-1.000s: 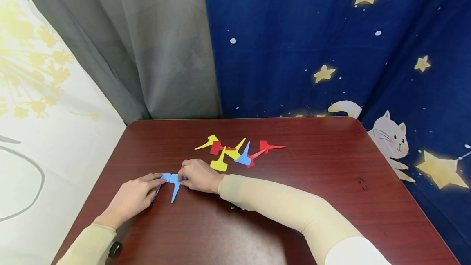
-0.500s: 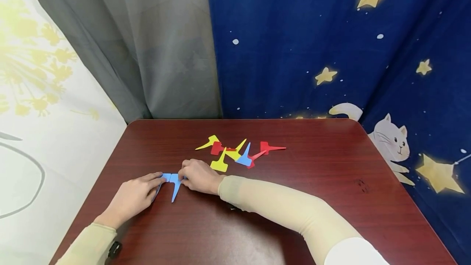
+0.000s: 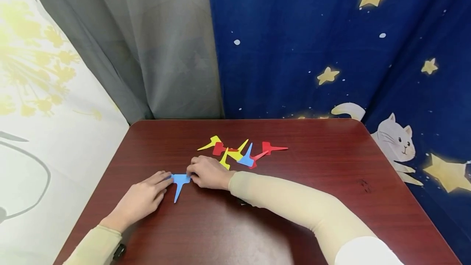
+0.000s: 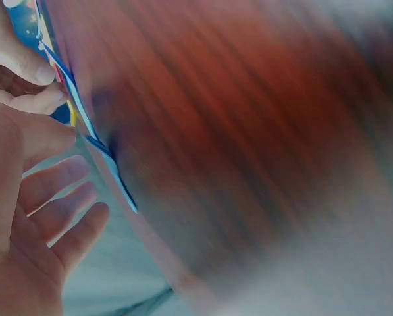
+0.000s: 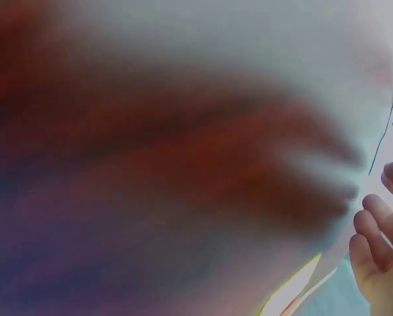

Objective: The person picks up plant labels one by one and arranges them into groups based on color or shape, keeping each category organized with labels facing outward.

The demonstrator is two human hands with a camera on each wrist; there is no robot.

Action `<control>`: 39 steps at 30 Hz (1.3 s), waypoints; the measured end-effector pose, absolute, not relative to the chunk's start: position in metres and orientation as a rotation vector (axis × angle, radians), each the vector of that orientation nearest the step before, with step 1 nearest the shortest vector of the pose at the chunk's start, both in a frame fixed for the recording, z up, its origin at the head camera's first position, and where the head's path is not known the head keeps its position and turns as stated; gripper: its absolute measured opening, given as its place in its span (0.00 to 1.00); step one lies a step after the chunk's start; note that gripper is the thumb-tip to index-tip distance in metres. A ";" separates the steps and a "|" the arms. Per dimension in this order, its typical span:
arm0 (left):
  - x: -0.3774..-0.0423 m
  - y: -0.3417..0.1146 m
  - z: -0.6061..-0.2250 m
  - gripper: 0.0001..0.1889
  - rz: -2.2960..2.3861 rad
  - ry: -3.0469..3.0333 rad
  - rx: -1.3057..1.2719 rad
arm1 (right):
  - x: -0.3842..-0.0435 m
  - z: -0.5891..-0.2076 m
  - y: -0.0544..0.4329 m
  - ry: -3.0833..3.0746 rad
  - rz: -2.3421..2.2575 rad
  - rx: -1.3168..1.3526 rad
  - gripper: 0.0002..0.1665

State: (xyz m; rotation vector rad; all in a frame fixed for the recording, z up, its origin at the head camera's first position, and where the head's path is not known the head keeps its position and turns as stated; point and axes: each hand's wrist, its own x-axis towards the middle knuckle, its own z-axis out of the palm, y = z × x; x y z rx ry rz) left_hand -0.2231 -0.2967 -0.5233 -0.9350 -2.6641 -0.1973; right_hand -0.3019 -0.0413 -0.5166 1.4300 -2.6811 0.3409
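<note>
thin blue T-shaped plastic tag flat on table | light, flexible, slick; best pinched at wide head | left hand fingers straight, touching head | right hand seemingly pinching head's other edge

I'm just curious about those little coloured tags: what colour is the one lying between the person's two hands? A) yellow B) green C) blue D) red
C: the tag between the left hand and the right hand is blue, while the red and yellow ones lie in the pile farther back on the table.
</note>
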 end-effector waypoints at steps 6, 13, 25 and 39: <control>-0.217 -0.283 -0.521 0.24 -0.204 -2.679 -1.020 | -0.311 -0.520 -0.002 -2.619 0.265 1.549 0.12; -0.216 -0.277 -0.525 0.26 -0.176 -2.679 -1.063 | -0.317 -0.511 0.030 -2.553 0.220 1.629 0.14; -0.219 -0.273 -0.529 0.28 -0.188 -2.710 -1.055 | -0.331 -0.493 0.078 -2.596 0.054 1.667 0.18; -0.219 -0.271 -0.530 0.28 -0.248 -2.727 -1.047 | -0.354 -0.474 0.124 -2.789 -0.132 1.534 0.23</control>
